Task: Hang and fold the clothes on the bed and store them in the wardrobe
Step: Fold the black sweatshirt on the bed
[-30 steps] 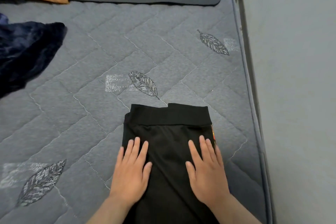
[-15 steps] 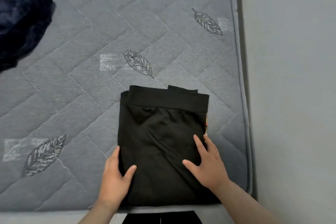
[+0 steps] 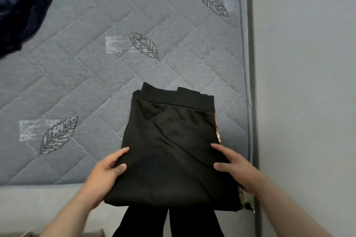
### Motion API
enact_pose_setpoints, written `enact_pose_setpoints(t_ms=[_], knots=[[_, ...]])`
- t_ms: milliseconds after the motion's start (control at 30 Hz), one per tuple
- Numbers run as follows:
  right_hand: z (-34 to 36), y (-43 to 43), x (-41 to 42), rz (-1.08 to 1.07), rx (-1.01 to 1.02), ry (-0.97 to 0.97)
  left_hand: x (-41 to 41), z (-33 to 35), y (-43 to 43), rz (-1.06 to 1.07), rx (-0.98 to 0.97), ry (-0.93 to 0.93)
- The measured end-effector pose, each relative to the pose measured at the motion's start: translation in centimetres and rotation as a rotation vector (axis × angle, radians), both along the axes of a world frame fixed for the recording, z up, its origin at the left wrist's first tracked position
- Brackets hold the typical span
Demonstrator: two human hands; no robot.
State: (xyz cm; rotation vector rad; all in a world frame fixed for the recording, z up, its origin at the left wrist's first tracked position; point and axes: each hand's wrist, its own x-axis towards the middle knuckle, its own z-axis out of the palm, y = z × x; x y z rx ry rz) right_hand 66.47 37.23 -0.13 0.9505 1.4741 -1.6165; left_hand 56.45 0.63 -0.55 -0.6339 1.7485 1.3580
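Observation:
A folded black garment [image 3: 169,146] with a wide waistband at its far end is lifted off the near edge of the grey quilted bed [image 3: 96,82]. A strip of coloured print shows along its right side. My left hand [image 3: 105,175] grips its left edge, thumb on top and fingers underneath. On the opposite edge my right hand [image 3: 237,169] grips the same way. The near end of the garment hangs past the mattress edge, over my dark-clad legs.
A dark navy fluffy cloth [image 3: 21,11] lies on the bed at the far left. A grey wall [image 3: 308,82] runs close along the bed's right side. The mattress's front edge [image 3: 48,186] crosses the lower left.
Both hands went from pressing flat on the garment to gripping its side edges. The garment has come toward me and up off the mattress, and the camera has tilted further down.

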Motion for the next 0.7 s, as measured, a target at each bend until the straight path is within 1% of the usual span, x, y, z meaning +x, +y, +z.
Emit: enact_pose_setpoints(t_ms=[67, 100, 167, 200, 267, 300, 333, 400, 433, 467, 500, 567, 667, 700], knots=[[2.2, 0.9, -2.2, -0.051, -0.039, 0.008, -3.2, 2.6, -1.1, 0.112, 0.154, -0.086], [3.3, 1.4, -3.8, -0.088, -0.082, 0.012, -4.9, 3.7, -1.7, 0.153, 0.234, -0.083], [5.7, 2.0, -6.9, -0.077, -0.128, 0.060, -8.3, 5.7, -1.7, 0.141, 0.351, 0.013], [6.8, 2.1, -8.3, -0.064, -0.127, 0.127, -9.7, 6.3, -1.2, 0.069, 0.370, 0.080], [8.4, 2.5, -10.1, -0.131, -0.241, 0.276, -12.2, 7.3, 0.4, -0.061, 0.281, 0.232], [8.6, 2.7, -10.7, -0.163, -0.235, 0.339, -13.5, 7.6, 1.3, -0.047, 0.206, 0.304], [8.8, 2.8, -11.5, -0.172, -0.135, 0.389, -14.6, 7.7, 2.0, 0.004, 0.135, 0.384], [8.6, 2.9, -13.6, -0.166, 0.176, 0.477, -16.4, 8.4, 3.7, 0.075, 0.031, 0.527], [8.5, 2.9, -14.7, -0.226, 0.264, 0.512, -17.1, 9.0, 4.5, 0.090, -0.004, 0.570], [8.9, 2.7, -16.0, -0.312, 0.296, 0.550, -17.7, 9.5, 5.1, 0.104, -0.015, 0.603], [9.1, 2.7, -16.9, -0.390, 0.296, 0.590, -17.9, 10.1, 5.6, 0.114, 0.009, 0.611], [9.5, 2.6, -18.4, -0.449, 0.262, 0.649, -18.3, 11.2, 6.2, 0.132, 0.045, 0.643], [10.3, 3.1, -20.0, -0.401, 0.255, 0.688, -19.3, 11.9, 6.2, 0.097, -0.005, 0.727], [10.1, 3.3, -20.4, -0.367, 0.204, 0.678, -19.7, 11.9, 6.1, 0.064, 0.007, 0.718]])
